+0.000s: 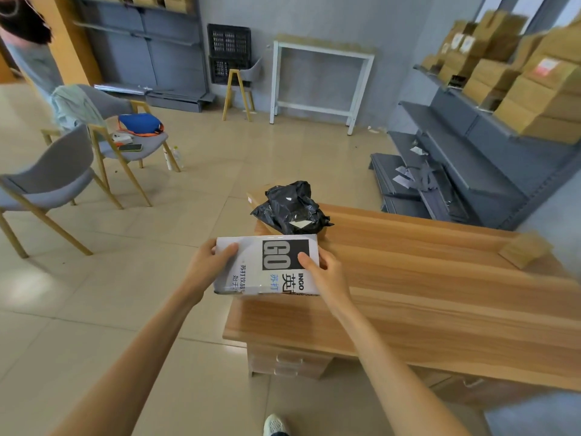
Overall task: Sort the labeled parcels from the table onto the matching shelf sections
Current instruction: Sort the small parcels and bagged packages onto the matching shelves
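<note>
Box point(267, 265) held over surface point(440, 278) edge, long axis left-right; left hand point(209, 262) and right hand point(323, 269) clamp its short ends. Shelf point(471, 146) at 2 o'clock, nearer right hand. Black bag point(290, 207) beyond.

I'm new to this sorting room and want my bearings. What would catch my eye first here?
First, the white printed box held in the centre, the left hand and right hand gripping its ends at the wooden table's near corner. Just beyond it lies a crumpled black plastic parcel on the table. To the right, grey shelves carry stacked brown cartons.
</note>
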Demonstrator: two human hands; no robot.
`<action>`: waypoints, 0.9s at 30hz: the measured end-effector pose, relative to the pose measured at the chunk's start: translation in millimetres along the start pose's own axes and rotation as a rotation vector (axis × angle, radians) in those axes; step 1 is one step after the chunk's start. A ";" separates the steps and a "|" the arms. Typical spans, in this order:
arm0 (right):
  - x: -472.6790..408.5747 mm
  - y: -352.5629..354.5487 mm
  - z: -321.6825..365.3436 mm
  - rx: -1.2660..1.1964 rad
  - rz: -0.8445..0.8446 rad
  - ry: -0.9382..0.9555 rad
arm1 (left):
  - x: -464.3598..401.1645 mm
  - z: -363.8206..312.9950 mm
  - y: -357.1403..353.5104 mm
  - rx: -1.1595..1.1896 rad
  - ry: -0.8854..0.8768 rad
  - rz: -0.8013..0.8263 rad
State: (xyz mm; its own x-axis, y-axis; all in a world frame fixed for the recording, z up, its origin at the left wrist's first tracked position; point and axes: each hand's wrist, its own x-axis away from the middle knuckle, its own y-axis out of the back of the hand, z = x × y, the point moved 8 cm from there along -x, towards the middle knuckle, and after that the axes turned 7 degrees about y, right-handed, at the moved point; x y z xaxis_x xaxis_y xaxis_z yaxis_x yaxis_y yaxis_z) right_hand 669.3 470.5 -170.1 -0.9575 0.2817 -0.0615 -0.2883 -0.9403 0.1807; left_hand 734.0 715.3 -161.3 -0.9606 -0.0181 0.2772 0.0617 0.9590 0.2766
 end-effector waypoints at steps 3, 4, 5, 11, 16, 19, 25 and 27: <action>0.5 11.7 20.1 -0.011 -0.003 0.040 | 11.0 -18.1 -8.9 -0.001 -0.046 0.075; -0.9 16.2 26.4 0.012 -0.010 0.055 | 13.7 -22.4 -11.6 -0.015 -0.069 0.096; -2.7 20.7 32.6 0.047 -0.014 0.067 | 16.5 -26.9 -13.0 -0.053 -0.098 0.106; -17.1 41.6 65.1 0.273 0.004 0.046 | 49.2 -64.8 -39.6 -0.862 -0.576 0.229; -25.1 53.0 81.5 0.308 0.035 -0.014 | 56.7 -72.8 -57.8 -1.040 -0.620 0.187; -23.7 53.0 84.5 0.300 0.072 -0.039 | 61.5 -84.0 -52.9 -0.966 -0.631 0.123; -16.3 53.6 105.0 0.148 0.172 -0.026 | 54.3 -93.1 -33.4 -0.796 -0.617 0.027; -14.5 53.2 114.9 0.068 0.230 0.007 | 46.2 -95.6 -20.1 -0.686 -0.567 -0.009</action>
State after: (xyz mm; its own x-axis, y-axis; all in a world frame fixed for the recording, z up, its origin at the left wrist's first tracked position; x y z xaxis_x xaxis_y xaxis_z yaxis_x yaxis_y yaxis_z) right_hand 667.0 438.3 -46.8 -0.9980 0.0597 -0.0183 -0.0624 -0.9646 0.2562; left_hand 714.4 668.1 -66.1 -0.9403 0.2921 -0.1748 0.0270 0.5759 0.8171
